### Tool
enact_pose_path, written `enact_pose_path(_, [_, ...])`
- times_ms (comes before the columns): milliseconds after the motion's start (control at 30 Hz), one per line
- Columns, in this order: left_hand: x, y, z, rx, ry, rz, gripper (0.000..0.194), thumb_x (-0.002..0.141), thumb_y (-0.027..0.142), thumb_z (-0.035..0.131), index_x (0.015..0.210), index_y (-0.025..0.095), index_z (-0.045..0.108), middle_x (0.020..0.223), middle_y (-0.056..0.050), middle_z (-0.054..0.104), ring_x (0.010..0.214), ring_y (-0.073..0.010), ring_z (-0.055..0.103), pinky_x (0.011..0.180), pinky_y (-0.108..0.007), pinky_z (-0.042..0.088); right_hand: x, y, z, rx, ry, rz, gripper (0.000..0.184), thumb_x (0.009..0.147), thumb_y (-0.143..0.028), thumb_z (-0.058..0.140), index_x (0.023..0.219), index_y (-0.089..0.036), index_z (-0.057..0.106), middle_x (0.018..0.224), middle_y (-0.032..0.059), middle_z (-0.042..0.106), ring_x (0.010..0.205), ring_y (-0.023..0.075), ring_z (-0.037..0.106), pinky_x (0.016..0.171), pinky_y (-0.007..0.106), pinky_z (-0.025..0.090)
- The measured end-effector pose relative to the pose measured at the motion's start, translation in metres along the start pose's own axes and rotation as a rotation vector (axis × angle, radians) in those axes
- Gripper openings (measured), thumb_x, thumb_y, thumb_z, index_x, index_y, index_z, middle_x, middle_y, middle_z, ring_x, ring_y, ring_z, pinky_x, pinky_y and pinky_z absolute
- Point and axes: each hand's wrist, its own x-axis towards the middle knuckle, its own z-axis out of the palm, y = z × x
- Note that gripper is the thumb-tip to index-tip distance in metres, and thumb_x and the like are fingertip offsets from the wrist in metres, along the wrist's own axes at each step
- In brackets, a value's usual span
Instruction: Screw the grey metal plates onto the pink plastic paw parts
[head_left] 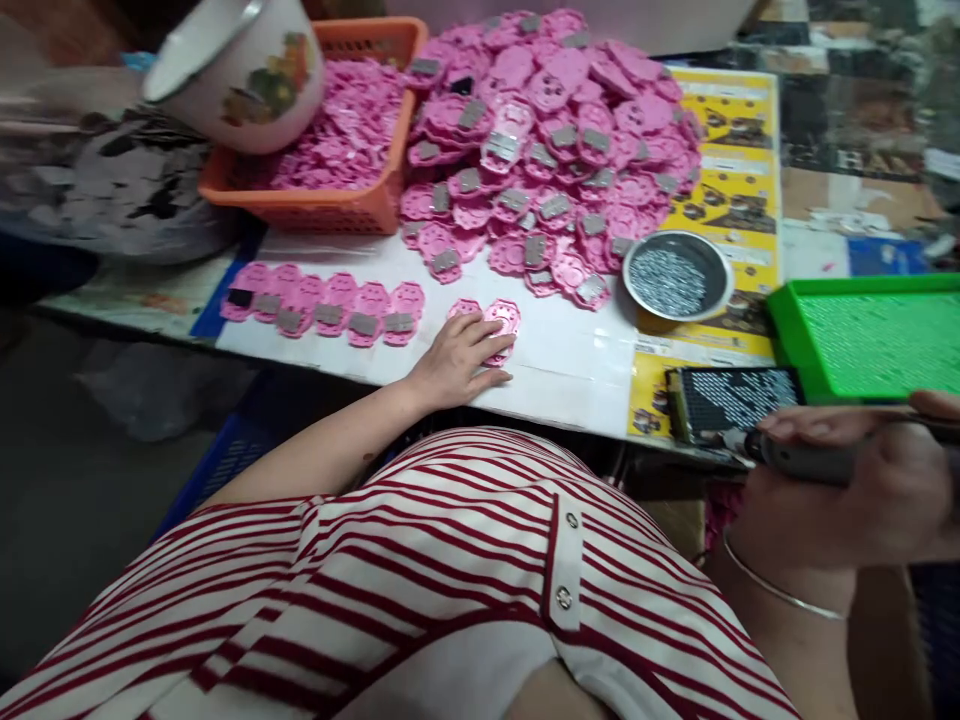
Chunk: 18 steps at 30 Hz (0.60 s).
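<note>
My left hand (461,360) lies flat on the white work surface, fingers spread, resting over two pink plastic parts (504,318). To its left, several more pink parts (330,305) with grey or black patches stand in a row. At the right edge, my right hand (870,490) is wrapped round a dark grey electric screwdriver (806,460). The screwdriver's tip is by the near edge of a black screw holder (739,395) filled with rows of small silver screws.
A large heap of pink parts (551,150) fills the back. An orange basket (322,212) of small pink pieces supports a tilted enamel pot (240,80). A metal bowl (679,275) of screws and a green tray (885,340) stand on the right. A plastic bag (135,190) lies far left.
</note>
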Motion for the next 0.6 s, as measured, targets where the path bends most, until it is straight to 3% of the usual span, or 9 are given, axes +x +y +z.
enact_pose_path(167, [0.018,0.027,0.020,-0.056,-0.032,0.121,0.048,0.091,0.047,0.062,0.130,0.021,0.065,0.135,-0.010,0.061,0.131,-0.0329,0.045,0.115,-0.053,0.036,-0.014,-0.027,0.036,-0.084,0.144,-0.035,0.021,0.085,-0.041,0.061,0.096,-0.024,0.058,0.069,0.0009,0.059,0.061,0.0159,0.066,0.054,0.031,0.052])
enact_pose_path(333, [0.047,0.064,0.041,-0.092,-0.094,0.202,0.046,0.090,0.044,0.063,0.129,0.020,0.065,0.136,-0.011,0.061,0.130,-0.0346,0.043,0.114,-0.053,0.035,-0.003,-0.015,0.031,0.033,0.354,-0.280,0.014,0.083,-0.028,0.057,0.096,-0.022,0.056,0.059,-0.0040,0.050,0.045,0.0115,0.052,0.048,0.030,0.046])
enact_pose_path(433, [0.061,0.087,0.052,-0.102,-0.125,0.203,0.047,0.089,0.043,0.064,0.130,0.021,0.065,0.136,-0.010,0.061,0.130,-0.0351,0.043,0.113,-0.052,0.036,0.002,0.002,0.025,-0.034,0.369,-0.291,0.017,0.086,-0.030,0.054,0.102,-0.025,0.054,0.061,-0.0041,0.046,0.046,0.0123,0.048,0.049,0.031,0.044])
enact_pose_path(600, [0.065,0.108,0.061,-0.119,-0.106,0.205,0.055,0.091,0.046,0.062,0.137,0.017,0.057,0.138,-0.012,0.059,0.130,-0.0353,0.044,0.114,-0.052,0.035,0.004,0.023,0.030,-0.053,0.272,-0.304,0.020,0.093,-0.043,0.049,0.110,-0.033,0.050,0.068,-0.0031,0.043,0.048,0.0140,0.047,0.051,0.032,0.042])
